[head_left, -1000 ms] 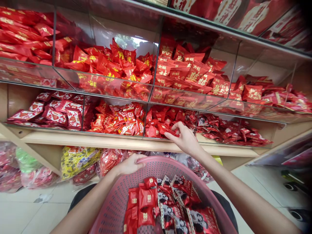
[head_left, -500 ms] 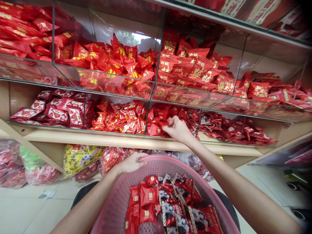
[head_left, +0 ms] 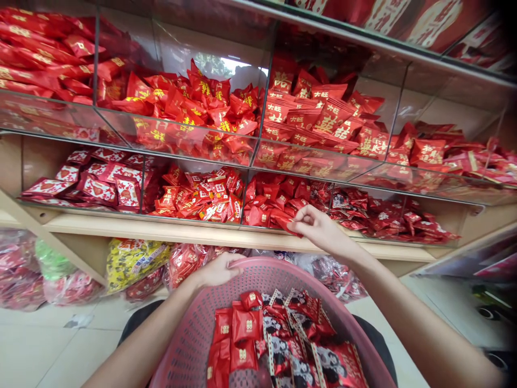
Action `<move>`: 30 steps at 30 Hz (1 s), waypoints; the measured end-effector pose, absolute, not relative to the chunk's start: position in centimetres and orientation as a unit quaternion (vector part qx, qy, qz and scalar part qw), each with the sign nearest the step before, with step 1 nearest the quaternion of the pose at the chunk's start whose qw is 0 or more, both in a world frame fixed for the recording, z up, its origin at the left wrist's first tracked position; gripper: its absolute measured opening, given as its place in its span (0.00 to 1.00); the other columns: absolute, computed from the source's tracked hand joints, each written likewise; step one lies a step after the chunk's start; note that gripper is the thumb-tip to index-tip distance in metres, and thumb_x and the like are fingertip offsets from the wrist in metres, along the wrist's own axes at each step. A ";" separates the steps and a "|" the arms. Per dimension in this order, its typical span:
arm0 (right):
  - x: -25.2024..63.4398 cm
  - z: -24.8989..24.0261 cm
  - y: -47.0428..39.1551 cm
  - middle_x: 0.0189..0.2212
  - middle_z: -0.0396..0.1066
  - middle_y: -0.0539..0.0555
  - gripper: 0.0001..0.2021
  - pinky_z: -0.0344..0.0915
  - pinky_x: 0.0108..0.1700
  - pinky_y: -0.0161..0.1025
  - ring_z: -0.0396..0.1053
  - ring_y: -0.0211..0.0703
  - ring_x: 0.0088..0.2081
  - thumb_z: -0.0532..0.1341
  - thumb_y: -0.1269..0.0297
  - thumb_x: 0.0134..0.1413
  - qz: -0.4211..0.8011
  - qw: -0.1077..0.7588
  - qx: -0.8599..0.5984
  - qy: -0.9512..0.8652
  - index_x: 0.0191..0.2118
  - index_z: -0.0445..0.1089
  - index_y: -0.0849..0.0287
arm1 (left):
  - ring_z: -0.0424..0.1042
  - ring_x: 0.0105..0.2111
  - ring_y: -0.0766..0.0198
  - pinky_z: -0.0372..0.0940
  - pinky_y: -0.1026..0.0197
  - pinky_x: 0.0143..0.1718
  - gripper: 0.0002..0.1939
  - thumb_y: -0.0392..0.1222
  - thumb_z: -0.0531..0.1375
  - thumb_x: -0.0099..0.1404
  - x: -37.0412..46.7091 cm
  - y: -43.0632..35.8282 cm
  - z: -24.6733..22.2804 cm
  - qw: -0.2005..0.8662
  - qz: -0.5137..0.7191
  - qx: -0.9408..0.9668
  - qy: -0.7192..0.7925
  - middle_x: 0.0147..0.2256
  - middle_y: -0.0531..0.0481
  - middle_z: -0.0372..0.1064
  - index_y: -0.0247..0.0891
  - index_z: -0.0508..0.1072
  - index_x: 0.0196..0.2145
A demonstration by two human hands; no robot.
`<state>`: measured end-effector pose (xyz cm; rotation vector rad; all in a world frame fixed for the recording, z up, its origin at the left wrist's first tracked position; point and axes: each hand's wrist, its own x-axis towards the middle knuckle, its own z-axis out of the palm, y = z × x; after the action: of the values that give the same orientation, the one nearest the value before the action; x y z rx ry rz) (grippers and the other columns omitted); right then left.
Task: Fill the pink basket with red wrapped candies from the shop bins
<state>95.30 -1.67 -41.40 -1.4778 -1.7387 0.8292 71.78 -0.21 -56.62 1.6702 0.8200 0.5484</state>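
Between its fingertips my right hand [head_left: 313,226] pinches a red candy packet [head_left: 286,221], at the front edge of the lower shelf's middle compartment. My left hand [head_left: 220,269] is closed on the far left rim of a pink perforated basket [head_left: 181,323]. Inside the basket lie several plain red packets [head_left: 247,325] on the left and several red packets with black-and-white pictures [head_left: 333,364] on the right. More red packets [head_left: 258,215] fill the compartment beside my right hand.
Above, a glass-fronted shelf [head_left: 173,132] holds heaps of red packets. Below the wooden ledge [head_left: 133,229] sit bagged sweets, among them a yellow bag [head_left: 135,264] and a green one [head_left: 52,258]. Pale floor tiles [head_left: 36,345] show at the lower left.
My right hand has drawn back from the compartment, toward the right and slightly down, with a red packet now between its fingertips. My left hand and the basket have stayed in place.
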 end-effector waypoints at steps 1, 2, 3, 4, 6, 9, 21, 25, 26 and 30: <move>95.3 -41.3 -2.6 0.23 0.61 0.46 0.11 0.54 0.26 0.33 0.57 0.34 0.25 0.60 0.59 0.44 0.342 0.351 -0.543 -0.682 0.27 0.56 0.57 | 0.69 0.40 0.58 0.62 0.59 0.42 0.21 0.45 0.57 0.58 71.8 -0.2 -56.5 0.568 0.229 0.708 0.352 0.41 0.44 0.72 0.32 0.69 0.47; 95.2 -41.4 -3.5 0.25 0.62 0.46 0.11 0.54 0.27 0.33 0.58 0.34 0.25 0.60 0.60 0.45 0.363 0.344 -0.515 -0.696 0.29 0.56 0.57 | 0.69 0.41 0.57 0.62 0.59 0.42 0.21 0.46 0.57 0.58 71.8 -0.3 -56.4 0.569 0.223 0.706 0.357 0.42 0.44 0.72 0.32 0.69 0.47; 95.0 -41.8 -4.4 0.26 0.61 0.46 0.10 0.54 0.27 0.33 0.57 0.34 0.26 0.59 0.60 0.46 0.387 0.328 -0.489 -0.710 0.30 0.56 0.57 | 0.69 0.41 0.56 0.62 0.59 0.42 0.21 0.48 0.57 0.58 71.9 -0.3 -56.2 0.567 0.220 0.706 0.363 0.42 0.44 0.72 0.32 0.69 0.47; 94.7 -42.3 -5.1 0.26 0.60 0.46 0.10 0.54 0.27 0.33 0.56 0.34 0.26 0.59 0.61 0.46 0.409 0.301 -0.467 -0.723 0.31 0.56 0.57 | 0.69 0.41 0.56 0.62 0.59 0.42 0.21 0.49 0.56 0.59 71.9 -0.4 -56.0 0.562 0.219 0.709 0.366 0.43 0.44 0.71 0.33 0.70 0.46; 93.9 -44.1 -6.1 0.24 0.57 0.44 0.10 0.51 0.25 0.32 0.53 0.33 0.24 0.60 0.63 0.46 0.445 0.238 -0.437 -0.745 0.31 0.56 0.57 | 0.69 0.41 0.57 0.61 0.59 0.43 0.21 0.51 0.55 0.60 72.1 -0.4 -55.5 0.545 0.226 0.720 0.366 0.43 0.46 0.71 0.35 0.71 0.45; 92.5 -47.9 -6.4 0.22 0.53 0.43 0.09 0.49 0.24 0.32 0.50 0.32 0.23 0.60 0.67 0.44 0.470 0.163 -0.418 -0.760 0.30 0.56 0.57 | 0.68 0.40 0.59 0.60 0.61 0.43 0.20 0.52 0.54 0.60 72.4 -0.5 -55.0 0.527 0.244 0.729 0.362 0.41 0.47 0.72 0.34 0.72 0.42; 90.7 -53.6 -5.4 0.32 0.61 0.50 0.13 0.54 0.39 0.38 0.58 0.43 0.37 0.62 0.63 0.41 0.211 0.044 -0.402 -0.890 0.35 0.59 0.56 | 0.64 0.28 0.66 0.59 0.65 0.32 0.23 0.56 0.50 0.61 72.2 -0.5 -55.3 0.540 0.268 0.711 0.363 0.25 0.54 0.67 0.33 0.71 0.28; 90.4 -54.3 -5.6 0.35 0.64 0.52 0.12 0.55 0.43 0.40 0.59 0.45 0.39 0.61 0.64 0.44 0.178 0.042 -0.389 -0.903 0.37 0.61 0.57 | 0.66 0.29 0.64 0.60 0.64 0.34 0.22 0.56 0.51 0.61 72.2 -0.5 -55.5 0.546 0.270 0.706 0.361 0.27 0.52 0.69 0.33 0.72 0.29; 90.5 -54.3 -5.7 0.37 0.65 0.53 0.12 0.55 0.44 0.41 0.60 0.46 0.40 0.61 0.64 0.45 0.176 0.045 -0.386 -0.904 0.37 0.61 0.57 | 0.66 0.30 0.64 0.60 0.64 0.34 0.22 0.56 0.51 0.61 72.2 -0.5 -55.6 0.548 0.271 0.704 0.361 0.28 0.52 0.70 0.33 0.72 0.30; 90.9 -52.3 -6.0 0.39 0.67 0.54 0.12 0.55 0.45 0.42 0.60 0.47 0.43 0.58 0.58 0.50 0.177 0.082 -0.378 -0.905 0.40 0.63 0.57 | 0.67 0.32 0.63 0.61 0.63 0.36 0.22 0.55 0.50 0.62 72.0 -0.4 -55.8 0.546 0.267 0.711 0.354 0.30 0.51 0.71 0.33 0.72 0.32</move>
<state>90.91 -6.03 -52.30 -1.1292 -2.7045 0.5280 71.97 -0.42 -55.81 1.6858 0.8386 0.6328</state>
